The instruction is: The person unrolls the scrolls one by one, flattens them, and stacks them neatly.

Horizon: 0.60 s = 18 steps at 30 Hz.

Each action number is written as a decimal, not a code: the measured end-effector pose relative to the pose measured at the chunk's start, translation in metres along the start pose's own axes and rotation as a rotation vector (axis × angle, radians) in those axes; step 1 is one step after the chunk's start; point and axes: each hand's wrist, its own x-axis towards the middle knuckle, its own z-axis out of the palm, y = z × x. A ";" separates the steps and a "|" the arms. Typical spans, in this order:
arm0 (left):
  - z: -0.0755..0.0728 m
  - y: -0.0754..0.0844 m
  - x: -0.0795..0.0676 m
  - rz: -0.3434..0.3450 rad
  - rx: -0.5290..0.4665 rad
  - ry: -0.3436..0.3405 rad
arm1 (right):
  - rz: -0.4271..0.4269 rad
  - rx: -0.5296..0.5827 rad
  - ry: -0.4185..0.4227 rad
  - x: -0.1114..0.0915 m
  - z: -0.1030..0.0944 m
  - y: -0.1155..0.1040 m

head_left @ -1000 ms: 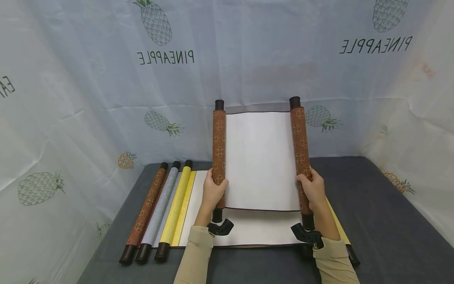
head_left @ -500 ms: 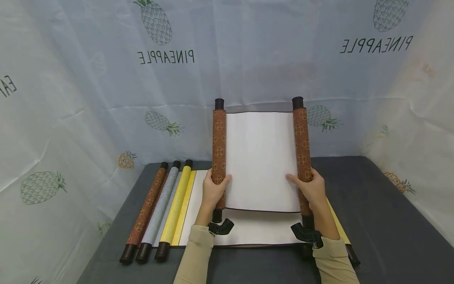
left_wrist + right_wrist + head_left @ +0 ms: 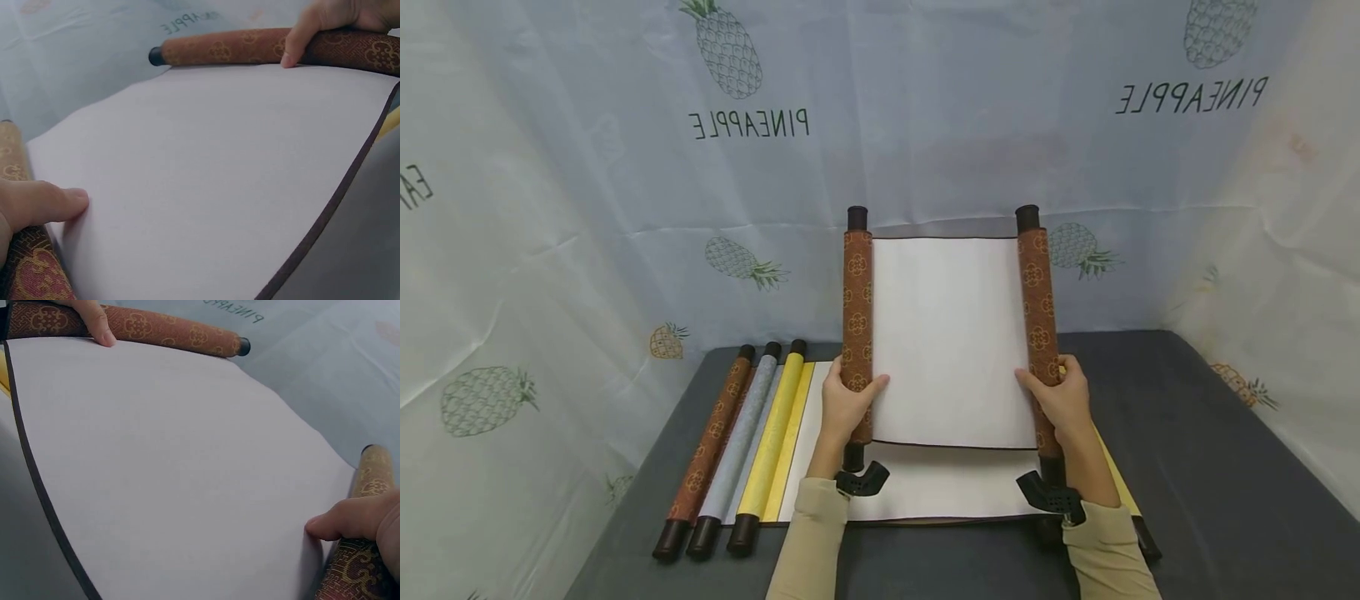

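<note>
A brown patterned hanging scroll (image 3: pixel 953 333), partly unrolled, is held up over the table with blank white paper between its two rolls. My left hand (image 3: pixel 847 407) grips the left roll (image 3: pixel 857 300) near its lower end. On the other side, my right hand (image 3: pixel 1066 402) grips the right roll (image 3: pixel 1037 308) at a similar height. Both thumbs lie over the paper's edge; the left wrist view shows the left thumb (image 3: pixel 47 203) on the white sheet, and the right wrist view shows the right thumb (image 3: pixel 344 519). Most of the other fingers are hidden behind the rolls.
Beneath the held scroll, a white sheet (image 3: pixel 925 492) lies spread on the dark table (image 3: pixel 1187 467), its yellow roll (image 3: pixel 771 433) at left. Grey (image 3: pixel 737 442) and brown (image 3: pixel 711 454) rolls lie further left. A pineapple-print curtain (image 3: pixel 955 100) hangs behind.
The rolls stand slightly further apart: the right one shifted right, then the left one shifted a little left. My right thumb moved inward onto the paper. My grip on both rolls persists.
</note>
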 end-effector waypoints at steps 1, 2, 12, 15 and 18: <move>-0.001 0.000 0.000 0.002 0.003 0.000 | -0.008 -0.003 0.004 0.000 -0.001 0.000; -0.001 0.000 0.000 0.005 0.008 0.002 | -0.017 -0.006 0.010 0.000 -0.001 0.000; -0.008 -0.005 0.003 0.000 0.010 -0.036 | -0.041 -0.026 -0.001 0.000 -0.008 0.002; -0.010 -0.005 0.004 0.012 0.011 -0.037 | -0.034 -0.036 -0.011 0.000 -0.009 0.001; -0.012 -0.005 0.003 0.025 0.017 -0.029 | -0.028 -0.042 -0.007 -0.001 -0.010 0.000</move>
